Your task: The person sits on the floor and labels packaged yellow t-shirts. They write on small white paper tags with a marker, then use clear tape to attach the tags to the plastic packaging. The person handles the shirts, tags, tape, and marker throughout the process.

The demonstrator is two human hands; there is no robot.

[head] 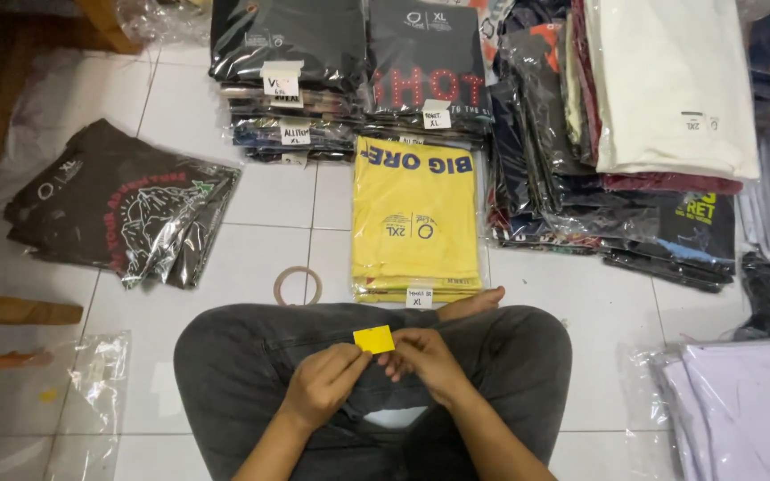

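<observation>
A small yellow paper tag [373, 339] is pinched between my left hand [324, 383] and my right hand [423, 362], held over my crossed legs in grey trousers [251, 347]. Both hands have fingertips on the tag's lower edge. Straight ahead on the white tiled floor lies a stack of folded yellow shirts in clear bags [416, 218], with a small white label at its near edge. My bare foot [472, 304] touches the floor just beside that stack.
A tape roll [298, 286] lies on the tiles left of the yellow stack. Dark bagged shirts [126, 207] lie at left, taller stacks [354, 71] behind, mixed piles with a white shirt [670, 85] at right. Empty clear bags [86, 401] sit near left, pale bagged garments [741, 410] near right.
</observation>
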